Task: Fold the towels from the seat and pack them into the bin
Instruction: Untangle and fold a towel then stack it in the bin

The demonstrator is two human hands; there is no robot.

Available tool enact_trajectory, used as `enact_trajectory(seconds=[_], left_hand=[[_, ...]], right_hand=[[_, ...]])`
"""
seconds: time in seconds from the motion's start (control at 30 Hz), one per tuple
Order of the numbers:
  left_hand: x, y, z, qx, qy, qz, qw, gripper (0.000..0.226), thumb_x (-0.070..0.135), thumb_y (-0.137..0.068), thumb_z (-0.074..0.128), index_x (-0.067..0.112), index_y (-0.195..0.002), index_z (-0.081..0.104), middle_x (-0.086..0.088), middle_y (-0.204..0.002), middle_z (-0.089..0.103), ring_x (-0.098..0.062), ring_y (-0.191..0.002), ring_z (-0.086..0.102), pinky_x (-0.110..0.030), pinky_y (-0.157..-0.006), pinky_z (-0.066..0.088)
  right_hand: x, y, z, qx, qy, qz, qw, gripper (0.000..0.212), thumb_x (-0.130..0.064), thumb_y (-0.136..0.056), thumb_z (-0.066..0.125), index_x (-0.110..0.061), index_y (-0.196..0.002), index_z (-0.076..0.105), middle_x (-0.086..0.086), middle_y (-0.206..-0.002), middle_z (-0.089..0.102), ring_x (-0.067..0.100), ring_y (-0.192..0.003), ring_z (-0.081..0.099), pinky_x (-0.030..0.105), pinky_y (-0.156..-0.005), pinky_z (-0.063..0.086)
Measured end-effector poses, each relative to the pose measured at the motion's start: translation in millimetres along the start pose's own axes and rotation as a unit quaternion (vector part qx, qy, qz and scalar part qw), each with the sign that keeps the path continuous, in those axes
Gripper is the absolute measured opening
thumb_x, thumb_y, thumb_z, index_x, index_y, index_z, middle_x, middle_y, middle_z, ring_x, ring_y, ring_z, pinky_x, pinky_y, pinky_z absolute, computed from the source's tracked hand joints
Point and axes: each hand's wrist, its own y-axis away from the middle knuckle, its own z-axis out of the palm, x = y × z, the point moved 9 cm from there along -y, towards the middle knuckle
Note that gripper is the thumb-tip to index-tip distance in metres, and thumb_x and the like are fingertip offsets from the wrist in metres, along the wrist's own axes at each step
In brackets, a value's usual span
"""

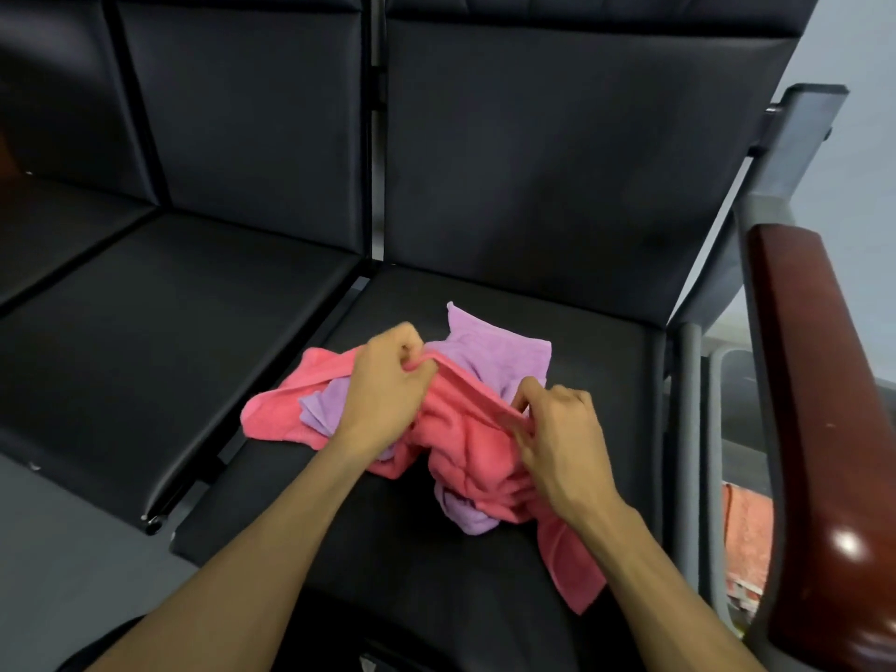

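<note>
Black padded vinyl seat [485,550] in front of you, crumpled pink terry towel [465,443] heaped on it over a lilac terry towel [499,351], your left hand [383,380] and right hand [557,443] each with fingers curled, pinching the pink towel's raised upper edge.

Dim, soft light; glare on armrest [846,543]; wide-angle edge bending.

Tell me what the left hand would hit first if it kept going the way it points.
The left hand, pinching the pink towel, points up and away toward the purple towel. That would likely come first, then the seat's backrest; depth is hard to judge.
</note>
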Motion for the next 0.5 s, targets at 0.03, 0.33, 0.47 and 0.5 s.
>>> enact_trajectory(seconds=[0.03, 0.33, 0.47, 0.5], left_hand=[[-3, 5, 18, -0.092, -0.005, -0.020, 0.996, 0.017, 0.008, -0.082, 0.068, 0.014, -0.083, 0.052, 0.008, -0.067, 0.050, -0.002, -0.058, 0.045, -0.027, -0.058, 0.038], [-12, 4, 6, 0.070, 0.043, -0.057, 0.995, 0.018, 0.013, -0.093, 0.062, 0.005, -0.077, 0.061, -0.003, -0.070, 0.060, -0.016, -0.068, 0.053, -0.037, -0.070, 0.045], [11, 9, 23, -0.065, 0.036, 0.012, 0.997, 0.024, 0.020, -0.089, 0.070, 0.031, -0.110, 0.064, 0.011, -0.094, 0.070, -0.006, -0.088, 0.063, -0.026, -0.081, 0.051], [13, 17, 41, -0.166, 0.004, 0.025, 0.986, 0.040, 0.026, -0.087, 0.074, 0.040, -0.121, 0.058, 0.018, -0.101, 0.070, -0.001, -0.093, 0.062, -0.022, -0.085, 0.050]], right_hand=[[4, 1, 0, -0.011, -0.004, 0.022, 1.000, 0.016, -0.021, -0.087, 0.064, -0.015, -0.080, 0.051, 0.003, -0.060, 0.053, 0.030, -0.059, 0.050, 0.042, -0.059, 0.045], [12, 6, 3, 0.014, -0.160, 0.107, 0.981, 0.023, -0.006, -0.082, 0.063, -0.025, -0.079, 0.050, -0.008, -0.066, 0.055, 0.011, -0.061, 0.049, 0.030, -0.057, 0.043], [3, 9, 4, 0.010, -0.076, 0.077, 0.994, 0.030, 0.001, -0.072, 0.050, -0.026, -0.085, 0.051, -0.004, -0.067, 0.052, 0.017, -0.064, 0.049, 0.041, -0.056, 0.044], [-1, 9, 3, 0.012, -0.116, 0.067, 0.991, 0.033, 0.002, -0.072, 0.051, -0.028, -0.085, 0.051, -0.003, -0.067, 0.053, 0.014, -0.063, 0.047, 0.037, -0.056, 0.043]])
